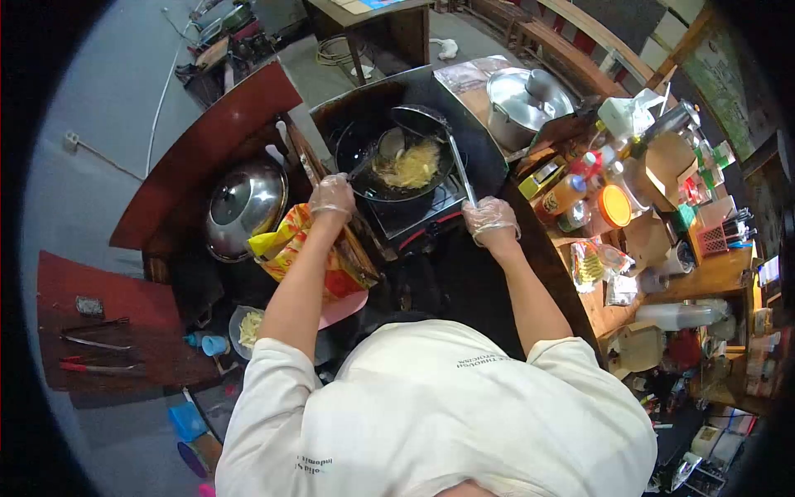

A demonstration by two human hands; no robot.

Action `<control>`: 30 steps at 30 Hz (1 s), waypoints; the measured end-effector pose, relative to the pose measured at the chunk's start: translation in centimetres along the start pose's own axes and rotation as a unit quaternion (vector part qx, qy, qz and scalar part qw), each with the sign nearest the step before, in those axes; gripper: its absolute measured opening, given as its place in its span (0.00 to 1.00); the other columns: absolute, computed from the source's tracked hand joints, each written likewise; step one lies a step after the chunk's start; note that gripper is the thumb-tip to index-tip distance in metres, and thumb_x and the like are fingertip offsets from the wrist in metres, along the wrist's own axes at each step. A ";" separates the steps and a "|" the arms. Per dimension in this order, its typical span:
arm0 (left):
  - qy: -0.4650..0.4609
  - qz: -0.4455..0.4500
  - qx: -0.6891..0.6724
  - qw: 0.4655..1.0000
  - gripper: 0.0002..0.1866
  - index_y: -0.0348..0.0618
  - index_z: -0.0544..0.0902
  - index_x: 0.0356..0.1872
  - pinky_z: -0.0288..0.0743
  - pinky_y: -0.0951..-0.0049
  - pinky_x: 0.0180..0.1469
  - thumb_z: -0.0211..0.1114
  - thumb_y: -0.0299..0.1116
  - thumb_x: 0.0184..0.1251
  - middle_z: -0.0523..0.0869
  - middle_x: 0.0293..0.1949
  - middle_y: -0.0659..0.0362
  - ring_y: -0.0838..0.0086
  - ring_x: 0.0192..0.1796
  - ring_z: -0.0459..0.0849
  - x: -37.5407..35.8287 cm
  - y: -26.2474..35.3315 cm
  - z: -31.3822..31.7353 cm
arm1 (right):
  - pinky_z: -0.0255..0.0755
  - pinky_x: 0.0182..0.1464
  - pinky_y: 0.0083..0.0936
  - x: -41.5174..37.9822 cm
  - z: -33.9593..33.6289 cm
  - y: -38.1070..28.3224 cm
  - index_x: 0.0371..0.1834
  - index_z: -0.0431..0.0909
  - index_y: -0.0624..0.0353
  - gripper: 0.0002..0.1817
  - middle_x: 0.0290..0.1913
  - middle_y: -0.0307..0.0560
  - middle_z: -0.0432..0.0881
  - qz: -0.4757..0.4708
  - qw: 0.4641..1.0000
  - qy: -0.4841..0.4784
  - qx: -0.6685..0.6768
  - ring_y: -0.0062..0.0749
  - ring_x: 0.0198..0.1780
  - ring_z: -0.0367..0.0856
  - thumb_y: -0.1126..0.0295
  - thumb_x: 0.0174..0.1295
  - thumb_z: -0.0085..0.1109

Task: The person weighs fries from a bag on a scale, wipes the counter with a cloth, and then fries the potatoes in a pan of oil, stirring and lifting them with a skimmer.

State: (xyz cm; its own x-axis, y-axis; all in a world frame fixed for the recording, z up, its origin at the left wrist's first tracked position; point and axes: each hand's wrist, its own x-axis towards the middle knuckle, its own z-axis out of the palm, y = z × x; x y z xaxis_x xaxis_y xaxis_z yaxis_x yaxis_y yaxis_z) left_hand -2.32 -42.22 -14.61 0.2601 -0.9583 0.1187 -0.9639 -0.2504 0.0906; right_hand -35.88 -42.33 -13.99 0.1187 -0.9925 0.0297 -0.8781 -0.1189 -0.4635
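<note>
A dark wok (352, 153) sits on the stove, with pale yellow strips of food (414, 168) in bubbling oil. My left hand (333, 197), in a clear plastic glove, is closed at the wok's left rim around the handle of a round strainer (392, 142), whose head is over the food. My right hand (491, 219), also gloved, grips the long metal handle of a wide, dark-headed skimmer (421, 122). Its head overlaps the wok's far right rim. Below my left hand stands a yellow and red plastic packet (286, 244).
A domed metal lid (247, 207) lies left of the stove. At right stand a large lidded pot (530, 99) and a shelf crowded with bottles and an orange-lidded jar (614, 206). A bowl of pale cut food (248, 329) is near my left arm, beside tongs (99, 366) on a red board.
</note>
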 end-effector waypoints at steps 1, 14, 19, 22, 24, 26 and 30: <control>-0.007 -0.010 -0.003 1.000 0.15 0.44 0.84 0.45 0.83 0.55 0.50 0.49 0.35 0.75 0.88 0.46 0.49 0.52 0.49 0.87 0.0 -0.6 -0.2 | 0.76 0.50 0.49 0.0 0.0 -0.1 0.29 0.85 0.66 0.29 0.35 0.64 0.85 -0.001 1.000 -0.001 0.002 0.61 0.43 0.84 0.47 0.63 0.50; -0.115 -0.123 0.008 0.986 0.16 0.37 0.87 0.47 0.81 0.57 0.55 0.58 0.34 0.67 0.87 0.50 0.44 0.51 0.53 0.86 -0.7 -2.6 -3.5 | 0.76 0.56 0.44 1.9 1.3 -0.8 0.41 0.86 0.66 0.29 0.44 0.62 0.86 -0.016 0.993 -0.099 -0.070 0.56 0.50 0.85 0.48 0.68 0.46; -0.206 -0.122 -0.055 0.969 0.18 0.33 0.86 0.46 0.79 0.55 0.56 0.61 0.36 0.62 0.86 0.51 0.42 0.49 0.55 0.85 -1.0 -3.1 1.4 | 0.74 0.59 0.44 1.7 0.1 -1.1 0.44 0.86 0.64 0.30 0.48 0.63 0.85 0.059 0.985 -0.159 -0.006 0.56 0.54 0.83 0.45 0.64 0.50; -0.191 -0.072 -0.026 0.978 0.15 0.37 0.89 0.42 0.81 0.56 0.54 0.60 0.36 0.64 0.88 0.49 0.46 0.50 0.53 0.87 -1.1 -1.0 2.9 | 0.74 0.57 0.45 2.1 0.3 -0.3 0.42 0.86 0.63 0.28 0.48 0.63 0.85 0.093 0.973 -0.210 0.021 0.57 0.54 0.83 0.45 0.63 0.52; -0.232 0.139 0.166 0.948 0.15 0.38 0.89 0.43 0.81 0.57 0.52 0.57 0.34 0.66 0.88 0.48 0.47 0.50 0.52 0.87 0.1 0.4 3.5 | 0.74 0.55 0.45 2.6 3.2 2.3 0.38 0.87 0.62 0.28 0.43 0.62 0.87 0.090 0.968 -0.207 0.111 0.56 0.50 0.85 0.44 0.61 0.53; -0.184 0.095 0.118 0.971 0.14 0.40 0.89 0.42 0.83 0.58 0.50 0.56 0.32 0.66 0.90 0.46 0.51 0.53 0.50 0.88 -0.8 2.3 1.8 | 0.75 0.54 0.45 1.6 0.3 1.3 0.36 0.87 0.63 0.29 0.40 0.60 0.87 0.096 0.962 -0.222 0.123 0.55 0.48 0.85 0.44 0.61 0.53; -0.119 0.001 -0.071 0.990 0.13 0.44 0.91 0.36 0.82 0.55 0.48 0.58 0.32 0.63 0.90 0.42 0.51 0.54 0.44 0.89 1.1 0.8 7.4 | 0.75 0.51 0.45 0.6 -3.2 0.1 0.30 0.87 0.63 0.29 0.34 0.59 0.87 0.122 0.950 -0.239 0.162 0.53 0.44 0.86 0.44 0.61 0.53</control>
State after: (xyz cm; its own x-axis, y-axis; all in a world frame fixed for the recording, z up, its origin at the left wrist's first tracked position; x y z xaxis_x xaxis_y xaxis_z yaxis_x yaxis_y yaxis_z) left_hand -3.19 -44.53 -21.69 0.2214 -0.9684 -0.1149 -0.9423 -0.2428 0.2305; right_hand -37.37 -43.01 -11.12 0.1951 -0.8539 -0.4824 -0.7274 0.2039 -0.6552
